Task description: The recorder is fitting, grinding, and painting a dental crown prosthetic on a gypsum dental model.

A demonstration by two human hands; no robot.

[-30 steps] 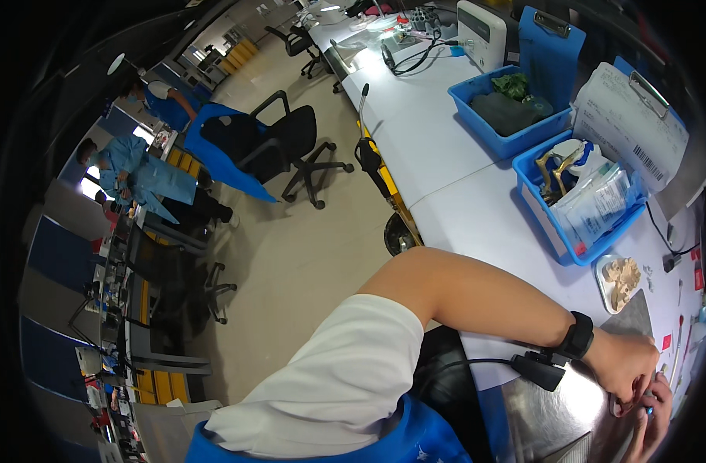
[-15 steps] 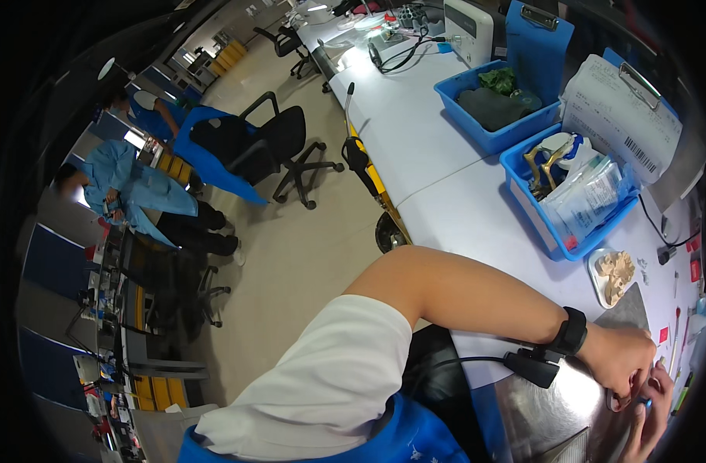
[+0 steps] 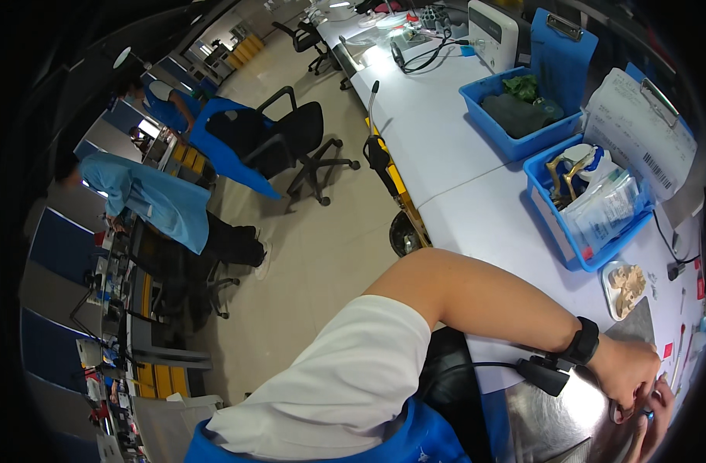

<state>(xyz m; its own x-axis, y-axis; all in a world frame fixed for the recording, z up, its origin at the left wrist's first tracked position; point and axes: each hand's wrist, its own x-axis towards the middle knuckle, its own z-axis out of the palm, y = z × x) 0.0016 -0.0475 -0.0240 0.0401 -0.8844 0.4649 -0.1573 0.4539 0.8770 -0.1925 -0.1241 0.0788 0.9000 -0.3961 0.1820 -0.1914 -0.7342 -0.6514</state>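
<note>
Cast [image 3: 631, 289] on tray [image 3: 609, 292] (near left fingers [image 3: 625, 392])

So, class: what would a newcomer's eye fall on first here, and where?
Likely first the left forearm, stretched across the lower half from a white sleeve to the left hand, close beside the right hand at lower right. Next, perhaps, two blue bins on the white bench, upper right.

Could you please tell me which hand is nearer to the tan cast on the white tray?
Left. The left hand is below the tan cast in the picture, apart from it; the right hand is lower and farther right, beyond the left.
</note>
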